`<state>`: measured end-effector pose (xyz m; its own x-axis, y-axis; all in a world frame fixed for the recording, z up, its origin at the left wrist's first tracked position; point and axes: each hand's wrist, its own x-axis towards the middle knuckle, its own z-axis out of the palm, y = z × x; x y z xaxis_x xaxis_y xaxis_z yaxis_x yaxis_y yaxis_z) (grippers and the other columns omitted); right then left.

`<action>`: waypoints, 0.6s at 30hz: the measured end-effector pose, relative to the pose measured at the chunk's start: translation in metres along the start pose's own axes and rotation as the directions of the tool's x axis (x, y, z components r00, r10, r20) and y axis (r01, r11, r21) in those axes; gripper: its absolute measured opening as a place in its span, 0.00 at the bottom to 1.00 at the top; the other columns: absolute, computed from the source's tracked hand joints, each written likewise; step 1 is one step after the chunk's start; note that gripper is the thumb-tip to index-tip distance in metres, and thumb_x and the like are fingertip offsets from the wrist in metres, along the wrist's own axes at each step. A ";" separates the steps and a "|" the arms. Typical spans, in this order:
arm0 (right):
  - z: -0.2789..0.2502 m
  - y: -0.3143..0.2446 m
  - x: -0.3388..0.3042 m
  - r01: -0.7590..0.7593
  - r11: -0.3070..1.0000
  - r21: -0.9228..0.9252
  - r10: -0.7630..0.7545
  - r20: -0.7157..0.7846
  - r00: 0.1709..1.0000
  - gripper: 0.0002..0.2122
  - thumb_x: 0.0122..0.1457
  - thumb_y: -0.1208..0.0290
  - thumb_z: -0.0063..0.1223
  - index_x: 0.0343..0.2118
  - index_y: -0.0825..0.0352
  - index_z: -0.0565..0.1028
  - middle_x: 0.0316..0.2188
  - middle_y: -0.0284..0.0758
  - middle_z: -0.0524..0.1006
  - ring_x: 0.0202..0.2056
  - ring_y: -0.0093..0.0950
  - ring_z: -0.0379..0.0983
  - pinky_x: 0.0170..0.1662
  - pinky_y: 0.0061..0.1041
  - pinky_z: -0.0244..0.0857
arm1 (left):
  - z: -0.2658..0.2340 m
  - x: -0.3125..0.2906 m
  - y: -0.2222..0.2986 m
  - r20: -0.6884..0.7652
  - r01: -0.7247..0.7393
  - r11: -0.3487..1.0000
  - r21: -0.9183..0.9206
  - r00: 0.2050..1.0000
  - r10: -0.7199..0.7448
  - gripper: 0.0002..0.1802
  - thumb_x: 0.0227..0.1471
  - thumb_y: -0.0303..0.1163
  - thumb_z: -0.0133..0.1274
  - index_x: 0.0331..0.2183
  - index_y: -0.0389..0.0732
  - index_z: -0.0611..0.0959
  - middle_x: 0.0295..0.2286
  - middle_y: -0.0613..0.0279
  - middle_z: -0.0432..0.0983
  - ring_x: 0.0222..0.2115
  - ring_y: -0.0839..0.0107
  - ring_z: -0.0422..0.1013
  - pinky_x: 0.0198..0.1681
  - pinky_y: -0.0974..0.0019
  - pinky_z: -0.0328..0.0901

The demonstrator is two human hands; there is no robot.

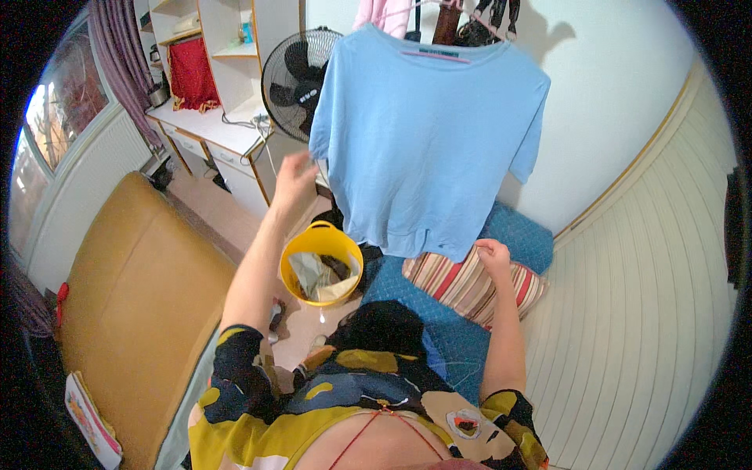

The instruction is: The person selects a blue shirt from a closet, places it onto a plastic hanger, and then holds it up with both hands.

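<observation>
Hanging blue shirt [435, 141] overlapping fan [296, 88], yellow basket [323, 241] and striped cushion [450, 282] below, hands [294, 185] [493, 258] alongside, grip unclear

No text can be read: the small dark label [439, 52] at the blue shirt [427, 141]'s neckline and the pale marking [308, 95] on the fan [296, 59], far left, are too small.

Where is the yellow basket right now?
In the head view, the yellow basket is a little left of centre, pictured below the left hand and the blue shirt, with the blue mat to its right.
</observation>
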<state>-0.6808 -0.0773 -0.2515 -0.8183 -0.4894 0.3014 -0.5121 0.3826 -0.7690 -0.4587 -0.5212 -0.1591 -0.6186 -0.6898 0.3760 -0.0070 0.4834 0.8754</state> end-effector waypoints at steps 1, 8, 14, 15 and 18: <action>-0.001 -0.025 0.012 0.063 0.998 -0.019 -0.063 0.001 0.998 0.10 0.45 0.78 0.47 0.31 0.67 0.77 0.26 0.37 0.77 0.27 0.25 0.73 0.34 0.22 0.66 | -0.015 0.025 0.021 0.006 -0.166 0.982 0.093 0.986 0.166 0.27 0.45 0.36 0.55 0.47 0.38 0.70 0.46 0.54 0.62 0.48 0.63 0.61 0.48 0.62 0.60; -0.020 -0.187 0.061 0.307 0.951 -0.016 -0.306 0.058 0.950 0.08 0.50 0.77 0.48 0.33 0.70 0.75 0.31 0.39 0.76 0.34 0.28 0.73 0.37 0.24 0.66 | -0.022 0.143 0.132 -0.124 -0.487 0.872 0.054 0.863 0.489 0.25 0.49 0.42 0.48 0.46 0.37 0.72 0.43 0.50 0.69 0.45 0.59 0.65 0.47 0.64 0.59; -0.019 -0.273 0.092 0.315 0.949 -0.009 -0.312 0.109 0.944 0.09 0.52 0.74 0.48 0.36 0.70 0.75 0.34 0.35 0.76 0.36 0.21 0.69 0.39 0.20 0.63 | -0.011 0.169 0.163 0.174 -0.226 0.957 -0.181 0.951 0.257 0.22 0.52 0.42 0.46 0.40 0.33 0.77 0.34 0.56 0.75 0.36 0.70 0.68 0.43 0.68 0.60; -0.016 -0.281 0.101 0.336 0.942 0.012 -0.335 0.110 0.936 0.10 0.52 0.74 0.48 0.37 0.70 0.74 0.35 0.34 0.76 0.37 0.21 0.69 0.39 0.20 0.63 | -0.010 0.168 0.164 0.194 -0.239 0.950 -0.202 0.941 0.278 0.22 0.52 0.42 0.46 0.40 0.33 0.77 0.33 0.57 0.75 0.36 0.71 0.68 0.42 0.69 0.60; -0.008 -0.307 0.131 0.361 0.927 0.102 -0.370 0.098 0.924 0.12 0.53 0.73 0.48 0.41 0.70 0.72 0.36 0.34 0.75 0.38 0.22 0.70 0.39 0.20 0.63 | -0.010 0.164 0.168 0.245 -0.252 0.918 -0.305 0.911 0.331 0.19 0.51 0.38 0.48 0.38 0.33 0.78 0.31 0.61 0.75 0.32 0.76 0.67 0.38 0.72 0.61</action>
<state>-0.6334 -0.2525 0.0285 -0.5409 -0.6702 0.5082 -0.7434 0.0983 -0.6616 -0.5534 -0.5588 0.0533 -0.7583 -0.3369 0.5582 0.3891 0.4532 0.8020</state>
